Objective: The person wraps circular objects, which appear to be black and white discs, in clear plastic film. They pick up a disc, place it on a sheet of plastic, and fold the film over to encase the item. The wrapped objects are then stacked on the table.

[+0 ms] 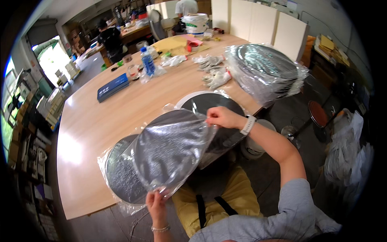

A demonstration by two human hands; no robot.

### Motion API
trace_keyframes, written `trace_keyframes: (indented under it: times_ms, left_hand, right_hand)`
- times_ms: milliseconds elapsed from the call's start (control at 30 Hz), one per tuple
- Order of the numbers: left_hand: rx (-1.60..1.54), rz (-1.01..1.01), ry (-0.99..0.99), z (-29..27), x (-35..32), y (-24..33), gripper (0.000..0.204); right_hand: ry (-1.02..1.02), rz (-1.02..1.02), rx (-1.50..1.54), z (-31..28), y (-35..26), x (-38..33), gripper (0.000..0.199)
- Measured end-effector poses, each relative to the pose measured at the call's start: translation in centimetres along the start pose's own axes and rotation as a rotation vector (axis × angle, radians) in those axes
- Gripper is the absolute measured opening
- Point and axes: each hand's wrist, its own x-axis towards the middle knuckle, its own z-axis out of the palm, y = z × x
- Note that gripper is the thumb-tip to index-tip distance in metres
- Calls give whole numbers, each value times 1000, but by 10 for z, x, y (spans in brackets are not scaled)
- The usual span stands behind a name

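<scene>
Between a worker's two hands at a pale wood counter [90, 125], a dark round disc [171, 139] stretches inside a clear plastic bag [202, 150], its film creased and glinting under the light. The left hand [156, 205], a bracelet at its wrist, grasps the bag's near edge between thumb and fingers; the right hand [222, 117], a white-banded watch [248, 125] above it, pinches the bag's far right edge. The disc slants from one hand to the other; whether it rests on the pieces beneath cannot be told.

Up and to the left of the left hand, a second wrapped disc [121, 177] lies on the counter, partly covered by the held one. Just beyond the right hand sits another black disc [209, 102], partly hidden by the hand and forearm. Farther out to the right of that hand, a stack of film-wrapped discs [264, 64] stands at the counter's edge.

Directly beyond the right hand lie pale work gloves [217, 78]. Farther away and to its left are a blue bottle [148, 64] and a blue box [113, 87]. At the far end, well beyond both hands, stands a white bucket [195, 25].
</scene>
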Motion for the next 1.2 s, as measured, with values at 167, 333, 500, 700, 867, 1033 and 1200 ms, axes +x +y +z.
trace_keyframes:
  times_ms: [167, 333, 500, 700, 867, 1033, 1200]
  left_hand:
    - [353, -202, -249, 101, 46, -60, 17]
    - [844, -59, -254, 132, 51, -81, 27]
    - [1202, 279, -224, 119, 60, -106, 29]
    - [956, 37, -147, 132, 46, -96, 31]
    - [826, 7, -169, 123, 54, -108, 30]
    - [480, -107, -229, 118, 38, -91, 23]
    - [392, -5, -371, 112, 12, -86, 20]
  right_hand:
    - [293, 170, -68, -78, 111, -82, 24]
    - [512, 78, -364, -86, 155, -102, 25]
    - [659, -31, -414, -79, 175, -120, 24]
    - [1074, 164, 868, -14, 170, -159, 29]
    - [394, 353, 1225, 39, 115, -144, 30]
    - [396, 421, 1039, 16, 96, -127, 22]
    - [388, 488, 992, -9, 60, -114, 17]
